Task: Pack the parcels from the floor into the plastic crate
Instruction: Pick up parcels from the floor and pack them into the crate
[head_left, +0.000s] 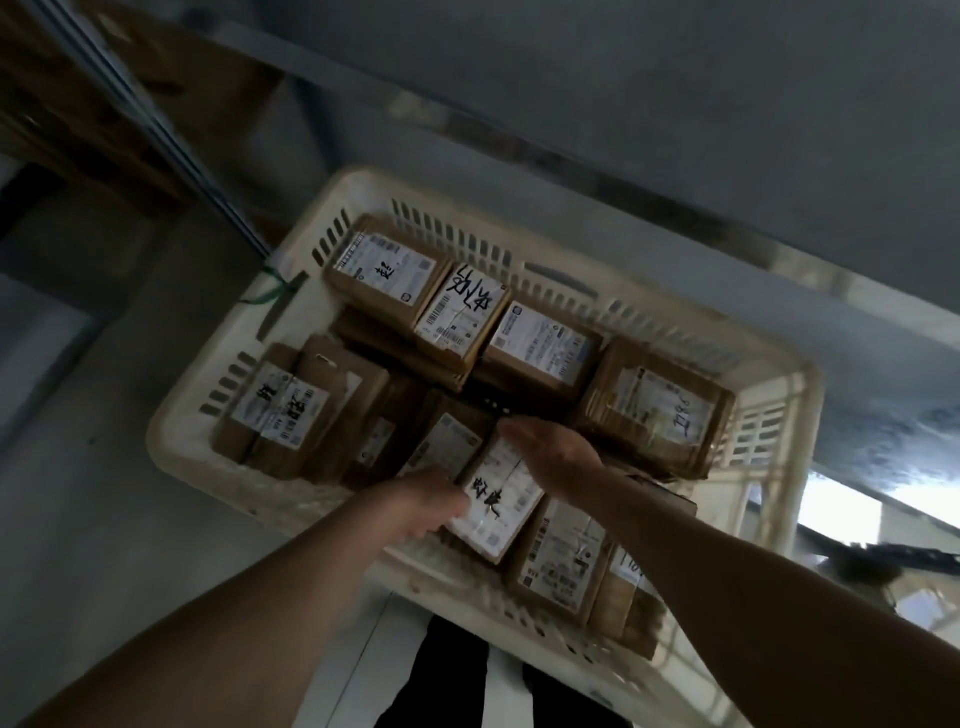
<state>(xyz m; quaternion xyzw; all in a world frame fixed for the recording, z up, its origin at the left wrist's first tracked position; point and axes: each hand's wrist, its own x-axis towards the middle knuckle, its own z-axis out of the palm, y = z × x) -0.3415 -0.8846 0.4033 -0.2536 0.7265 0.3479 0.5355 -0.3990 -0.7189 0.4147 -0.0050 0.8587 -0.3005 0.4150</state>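
Between both hands, at crate's (332, 208) six o'clock: labelled parcel (497, 503), left hand (415, 506) gripping, right hand (558, 457) flat, fingers straight.

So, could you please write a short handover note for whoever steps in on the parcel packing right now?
Left hand: grips the near-left edge of a white-labelled parcel at the crate's near side.
Right hand: fingers straight, resting on that parcel's far edge, steadying it.
Plastic crate: nearly full of brown cardboard parcels, a row along the far wall and more along the near side, some stacked.
Done: many parcels are packed.
Left: settle this parcel into its slot. No parcels on the floor are in view, so check around the crate for any remaining.
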